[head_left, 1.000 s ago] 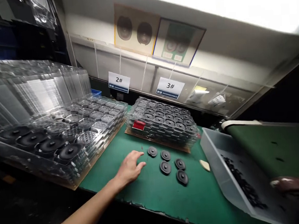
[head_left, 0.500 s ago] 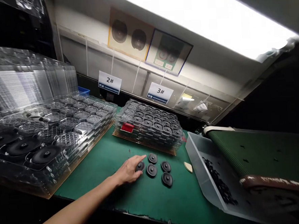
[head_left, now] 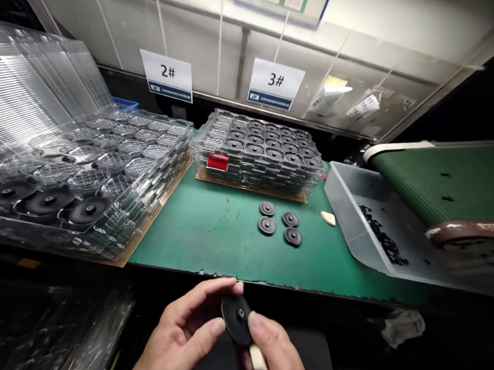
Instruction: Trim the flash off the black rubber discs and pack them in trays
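Note:
Close to me, below the table's front edge, a round black disc (head_left: 237, 319) with a small raised hub is held up between my two hands. My left hand (head_left: 184, 334) grips its left side, fingers curled behind and thumb at the rim. The thumb of my right hand (head_left: 276, 345) presses the disc's right edge. Within my right hand a cream-coloured block (head_left: 258, 364) shows in part; its far end is hidden. Several like discs (head_left: 267, 225) lie on the green table (head_left: 216, 231), beside a cream wedge-shaped piece (head_left: 328, 218).
Clear plastic trays (head_left: 266, 161) with black discs stand stacked at the back, with a red tag (head_left: 218, 162). A larger tray stack (head_left: 146, 185) rises at left. On the right are a translucent bin (head_left: 350, 223) with small black parts and a green conveyor belt (head_left: 459, 177).
My left hand has picked a disc off the table and brought it back towards me. My right hand has come into view with the cream block. The view has tilted downward.

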A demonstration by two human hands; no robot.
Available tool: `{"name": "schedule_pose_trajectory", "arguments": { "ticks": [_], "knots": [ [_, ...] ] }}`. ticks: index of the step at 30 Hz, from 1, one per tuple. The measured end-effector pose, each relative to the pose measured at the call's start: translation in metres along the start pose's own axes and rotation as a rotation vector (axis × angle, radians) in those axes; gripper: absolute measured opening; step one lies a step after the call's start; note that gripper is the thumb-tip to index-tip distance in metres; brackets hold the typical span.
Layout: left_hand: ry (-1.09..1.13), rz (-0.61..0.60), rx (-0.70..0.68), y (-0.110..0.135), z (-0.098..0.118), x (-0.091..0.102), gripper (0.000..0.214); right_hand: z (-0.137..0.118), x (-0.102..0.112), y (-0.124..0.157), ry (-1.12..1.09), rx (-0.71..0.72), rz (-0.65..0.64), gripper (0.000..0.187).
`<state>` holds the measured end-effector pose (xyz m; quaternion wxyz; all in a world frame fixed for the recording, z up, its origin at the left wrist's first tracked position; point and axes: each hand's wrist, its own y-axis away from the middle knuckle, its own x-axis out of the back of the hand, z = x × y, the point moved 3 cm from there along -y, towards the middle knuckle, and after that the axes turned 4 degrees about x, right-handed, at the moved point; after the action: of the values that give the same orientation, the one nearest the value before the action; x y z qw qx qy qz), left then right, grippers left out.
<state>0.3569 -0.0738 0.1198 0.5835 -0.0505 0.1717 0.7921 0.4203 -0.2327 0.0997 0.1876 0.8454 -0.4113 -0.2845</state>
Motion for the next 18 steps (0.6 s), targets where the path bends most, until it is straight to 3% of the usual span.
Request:
{"name": "schedule_pose_trajectory", "arguments": {
  "ticks": [4, 8, 10, 12, 14, 16, 18],
  "knots": [
    [0.309, 0.167, 0.075, 0.006, -0.022, -0.025, 0.074, -0.013, -0.01, -0.006, 0.06, 0.157, -0.171, 0.062],
    [0.462, 0.227, 0.105, 0.008, -0.023, -0.024, 0.084, -0.026, 0.002, -0.009, 0.358, 0.289, -0.291, 0.058],
    [0.464, 0.227, 0.1, 0.007, -0.019, -0.017, 0.083, -0.04, 0.013, -0.012, 0.616, 0.401, -0.243, 0.046],
    [0.431, 0.25, 0.093, 0.006, -0.014, -0.012, 0.084, -0.059, 0.023, -0.015, 0.865, 0.586, -0.099, 0.033],
    [0.398, 0.275, 0.105, 0.006, -0.01, -0.011, 0.086, -0.077, 0.027, -0.014, 0.992, 0.762, 0.028, 0.033],
    [0.374, 0.286, 0.123, 0.005, -0.008, -0.013, 0.085, -0.089, 0.023, -0.01, 0.979, 0.898, 0.022, 0.037],
    [0.357, 0.292, 0.12, 0.005, -0.009, -0.015, 0.079, -0.095, 0.013, -0.003, 0.929, 1.022, -0.063, 0.04]
  ]
}}
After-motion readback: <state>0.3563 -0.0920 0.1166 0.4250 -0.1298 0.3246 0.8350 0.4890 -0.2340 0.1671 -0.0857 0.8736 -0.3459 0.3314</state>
